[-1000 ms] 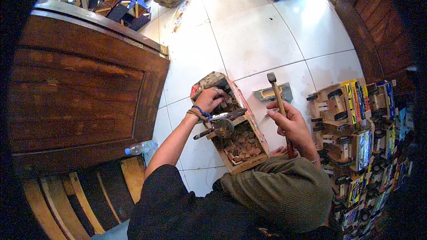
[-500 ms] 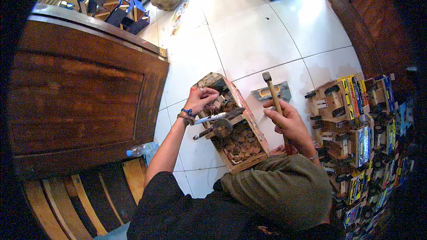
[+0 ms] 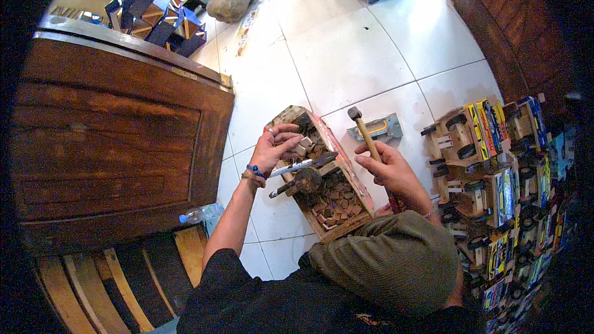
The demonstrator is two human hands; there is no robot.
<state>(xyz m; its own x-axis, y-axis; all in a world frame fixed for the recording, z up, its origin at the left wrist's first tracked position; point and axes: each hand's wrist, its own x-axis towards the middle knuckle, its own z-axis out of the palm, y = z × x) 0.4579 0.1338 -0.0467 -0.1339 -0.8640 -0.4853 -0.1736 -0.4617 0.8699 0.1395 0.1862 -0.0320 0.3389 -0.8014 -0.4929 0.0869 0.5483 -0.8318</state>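
My right hand is wrapped round the wooden handle of a hammer, its dark head pointing up and away from me. My left hand, with bead bracelets at the wrist, hovers over the far part of a wooden box. Its fingers are apart, and I see nothing held in them. Small brown wooden pieces fill the box. Across its middle lie a pair of pliers with pale handles and a dark round-ended tool.
Right of the box, a grey metal tool with a yellow-edged handle lies on the white tiles. Stacked wooden toy vehicles crowd the right side. At left are a brown wooden door, a plastic bottle and wooden slats.
My left hand's fingers have spread from a closer pinch and drawn back slightly from the wooden pieces. The hammer has shifted a little left and down in my right hand.
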